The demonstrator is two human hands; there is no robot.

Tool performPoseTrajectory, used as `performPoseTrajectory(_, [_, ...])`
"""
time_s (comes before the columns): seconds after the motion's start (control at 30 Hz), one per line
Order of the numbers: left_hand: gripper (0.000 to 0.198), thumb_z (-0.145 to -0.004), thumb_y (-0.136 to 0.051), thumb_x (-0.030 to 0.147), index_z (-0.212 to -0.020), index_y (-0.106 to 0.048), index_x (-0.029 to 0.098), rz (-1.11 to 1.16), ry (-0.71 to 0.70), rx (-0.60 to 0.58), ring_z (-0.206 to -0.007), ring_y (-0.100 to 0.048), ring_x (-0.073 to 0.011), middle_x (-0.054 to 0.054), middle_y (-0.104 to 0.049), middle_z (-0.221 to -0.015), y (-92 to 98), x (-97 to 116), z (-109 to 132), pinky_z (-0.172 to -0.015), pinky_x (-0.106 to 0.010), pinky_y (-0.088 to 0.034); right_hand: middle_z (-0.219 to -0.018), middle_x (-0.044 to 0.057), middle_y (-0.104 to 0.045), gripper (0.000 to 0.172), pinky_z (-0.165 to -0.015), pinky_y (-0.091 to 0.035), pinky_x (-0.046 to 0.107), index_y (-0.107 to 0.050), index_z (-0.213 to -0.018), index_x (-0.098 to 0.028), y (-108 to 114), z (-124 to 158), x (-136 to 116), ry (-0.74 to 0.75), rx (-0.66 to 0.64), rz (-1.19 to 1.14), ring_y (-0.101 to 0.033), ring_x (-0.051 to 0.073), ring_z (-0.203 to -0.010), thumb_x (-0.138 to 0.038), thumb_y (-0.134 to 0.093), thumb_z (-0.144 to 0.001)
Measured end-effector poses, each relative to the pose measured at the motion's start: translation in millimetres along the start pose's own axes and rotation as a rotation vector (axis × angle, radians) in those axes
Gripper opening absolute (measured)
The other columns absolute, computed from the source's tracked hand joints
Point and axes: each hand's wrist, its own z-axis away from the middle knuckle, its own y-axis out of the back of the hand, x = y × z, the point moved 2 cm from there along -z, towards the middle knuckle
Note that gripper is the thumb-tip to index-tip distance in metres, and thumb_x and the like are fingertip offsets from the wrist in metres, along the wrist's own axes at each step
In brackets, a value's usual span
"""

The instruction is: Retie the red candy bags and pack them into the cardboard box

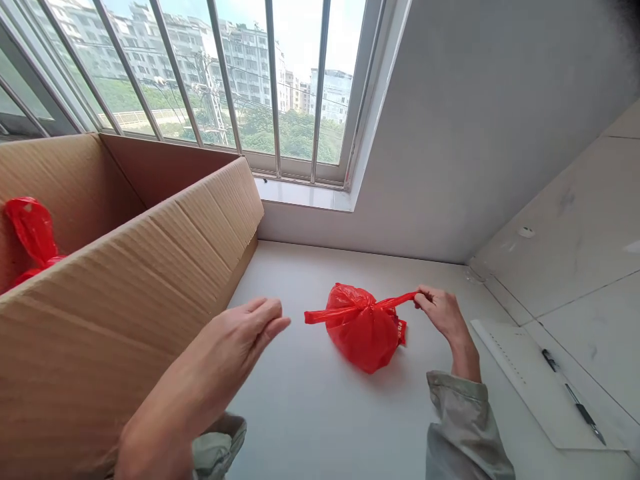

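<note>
A red plastic bag [367, 337], filled and rounded, sits on the white tabletop, its neck gathered in a knot at the top. My right hand [441, 312] pinches the bag's right handle, which is pulled out taut to the side. The left handle sticks out loose toward my left hand [250, 328]. That hand hangs just short of the handle's end, holding nothing, with its fingers curled and the thumb tip slightly apart from them. A small red printed packet or corner [401, 332] shows at the bag's right side.
A large open cardboard box [200, 233] fills the left, with another knotted red bag [33, 230] inside. On the right lie a white sheet or notebook [530, 380] and a black pen [585, 413]. Behind are a grey wall [450, 133] and a barred window [295, 143].
</note>
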Motion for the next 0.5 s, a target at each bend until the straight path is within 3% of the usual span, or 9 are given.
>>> performPoseTrajectory(0.1, [0.023,-0.103,-0.041,0.044,-0.093,-0.045,0.023,-0.045,0.002,-0.055,-0.072,-0.053,-0.0161,0.0,-0.051,-0.1,-29.7,22,-22,-0.068,-0.032,-0.042,-0.063,0.0,-0.062,0.024,-0.062,-0.037,0.028,-0.062,-0.073,-0.022,-7,0,-10,0.055,-0.071,-0.006,-0.052,0.015,-0.058,-0.032,-0.043,-0.083])
performPoseTrajectory(0.17, [0.016,-0.1,-0.051,0.036,-0.103,-0.045,0.021,-0.107,0.001,-0.099,-0.089,-0.056,-0.021,-0.005,-0.051,-0.111,-50.3,26,-34,-0.076,-0.034,-0.044,-0.082,0.003,-0.07,0.027,-0.069,-0.042,0.03,-0.067,-0.093,-0.022,-5,2,-14,0.081,-0.102,-0.032,-0.06,0.017,-0.069,-0.028,-0.042,-0.084])
performPoseTrajectory(0.23, [0.015,-0.097,-0.055,0.027,-0.108,-0.045,0.02,-0.145,0.017,-0.183,-0.101,-0.055,-0.0252,-0.008,-0.053,-0.113,-67.0,20,-41,-0.082,-0.037,-0.044,-0.106,0.005,-0.071,0.038,-0.079,-0.046,0.032,-0.065,-0.114,-0.023,0,6,-21,0.11,-0.144,-0.069,-0.065,0.019,-0.087,-0.025,-0.044,-0.083])
performPoseTrajectory(0.3, [0.008,-0.095,-0.052,0.021,-0.101,-0.046,0.021,-0.138,0.031,-0.254,-0.097,-0.055,-0.0242,-0.006,-0.055,-0.104,-76.8,11,-46,-0.08,-0.035,-0.043,-0.123,0.005,-0.066,0.045,-0.084,-0.047,0.035,-0.062,-0.126,-0.028,6,11,-29,0.132,-0.207,-0.107,-0.063,0.021,-0.104,-0.026,-0.047,-0.084])
performPoseTrajectory(0.33, [0.006,-0.095,-0.05,0.02,-0.093,-0.044,0.022,-0.122,0.03,-0.275,-0.089,-0.054,-0.0218,-0.004,-0.055,-0.096,-79.0,7,-47,-0.075,-0.033,-0.041,-0.127,0.005,-0.064,0.045,-0.086,-0.047,0.035,-0.062,-0.127,-0.03,8,14,-35,0.14,-0.249,-0.13,-0.062,0.022,-0.109,-0.028,-0.05,-0.085])
performPoseTrajectory(0.4, [0.021,-0.097,-0.042,0.021,-0.077,-0.035,0.023,-0.088,0.011,-0.295,-0.07,-0.045,-0.0169,0.001,-0.047,-0.078,-79.3,2,-49,-0.062,-0.029,-0.034,-0.126,0.004,-0.066,0.038,-0.088,-0.047,0.036,-0.067,-0.122,-0.03,10,18,-45,0.147,-0.343,-0.193,-0.061,0.023,-0.111,-0.032,-0.053,-0.087])
performPoseTrajectory(0.5, [0.028,-0.094,-0.033,0.017,-0.071,-0.018,0.023,-0.033,-0.03,-0.306,-0.061,-0.025,-0.0152,0.004,-0.026,-0.068,-72.3,0,-50,-0.055,-0.03,-0.019,-0.107,0.006,-0.073,0.029,-0.088,-0.049,0.036,-0.076,-0.101,-0.024,9,20,-52,0.144,-0.445,-0.301,-0.065,0.023,-0.099,-0.036,-0.052,-0.091])
